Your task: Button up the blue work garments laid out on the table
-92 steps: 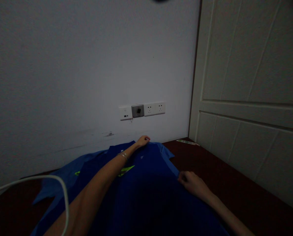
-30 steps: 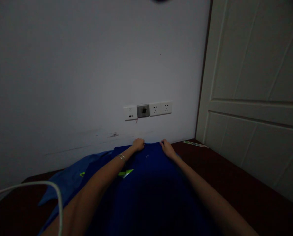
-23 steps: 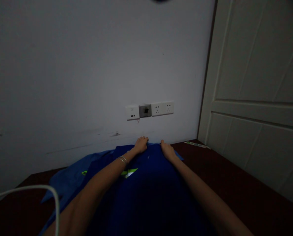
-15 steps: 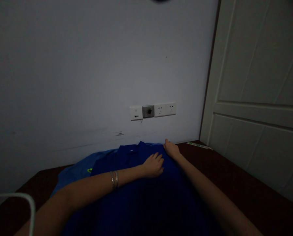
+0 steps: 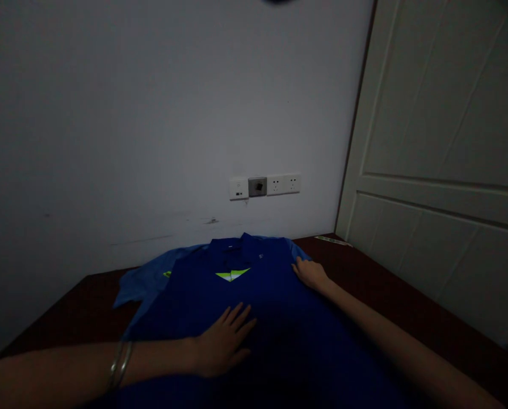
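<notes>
A dark blue shirt (image 5: 271, 289) with a yellow-green patch at the collar lies spread on a dark brown table (image 5: 390, 284). My left hand (image 5: 223, 343) rests flat on the shirt's middle, fingers stretched out; bracelets ring its wrist. My right hand (image 5: 311, 274) lies on the shirt's right shoulder edge with its fingers flat. A lighter blue garment (image 5: 151, 278) sticks out from under the shirt on the left.
A pale wall with a row of sockets (image 5: 264, 186) stands right behind the table. A white panelled door (image 5: 441, 170) closes off the right side. A small strip of paper (image 5: 332, 241) lies at the table's far right corner.
My left hand has slid from the collar back toward me along the shirt's middle. My right hand moved from the collar out to the right shoulder. The white cable at left left the view.
</notes>
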Demonstrator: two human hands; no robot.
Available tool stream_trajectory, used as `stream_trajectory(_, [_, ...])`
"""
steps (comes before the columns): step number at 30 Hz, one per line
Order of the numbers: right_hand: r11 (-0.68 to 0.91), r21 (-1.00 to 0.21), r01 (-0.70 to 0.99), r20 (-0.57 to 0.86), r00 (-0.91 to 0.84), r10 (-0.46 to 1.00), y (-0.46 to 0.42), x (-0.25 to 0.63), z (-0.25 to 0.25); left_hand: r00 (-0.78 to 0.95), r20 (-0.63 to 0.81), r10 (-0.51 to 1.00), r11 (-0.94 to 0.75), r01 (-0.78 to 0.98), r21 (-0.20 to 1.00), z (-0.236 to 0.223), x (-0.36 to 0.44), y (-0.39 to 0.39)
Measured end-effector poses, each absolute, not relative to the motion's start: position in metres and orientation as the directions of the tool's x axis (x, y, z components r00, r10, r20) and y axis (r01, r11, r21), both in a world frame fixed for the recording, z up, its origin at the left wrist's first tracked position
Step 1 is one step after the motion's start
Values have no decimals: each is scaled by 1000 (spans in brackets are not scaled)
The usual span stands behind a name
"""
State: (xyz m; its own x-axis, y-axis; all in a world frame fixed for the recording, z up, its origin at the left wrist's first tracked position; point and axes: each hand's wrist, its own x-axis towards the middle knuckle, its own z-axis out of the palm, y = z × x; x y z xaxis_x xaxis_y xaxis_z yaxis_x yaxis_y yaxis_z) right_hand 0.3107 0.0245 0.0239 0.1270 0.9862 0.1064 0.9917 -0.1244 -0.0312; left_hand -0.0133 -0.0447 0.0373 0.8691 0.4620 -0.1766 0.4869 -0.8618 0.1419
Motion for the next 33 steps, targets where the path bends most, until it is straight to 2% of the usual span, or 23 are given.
stream_trajectory(7, [-66,93,994,114,55,992,7,304,8,794,-193,577,-783,605,148,41,-96,-79])
stream_trajectory(14, [-40,106,994,118,28,993,0,309,11,609,-181,772,-607,792,74,30,-173,-93])
stream_trajectory(17, [-51,107,993,118,38,992,0,310,9,535,-168,828,-528,845,83,32,-200,-97])
stream_trajectory(21, [-71,110,991,126,57,990,-1,308,4,454,-90,887,-436,885,162,37,-221,-100])
stream_trajectory(24, [-103,109,989,148,86,985,-3,307,2,315,-41,948,-296,921,253,40,-228,-97])
stream_trajectory(28, [-105,118,987,211,78,974,-12,308,0,191,-105,976,-136,911,389,36,-233,-86])
stream_trajectory(33, [-71,162,984,183,41,982,-26,311,3,83,-157,984,12,850,527,21,-235,-74])
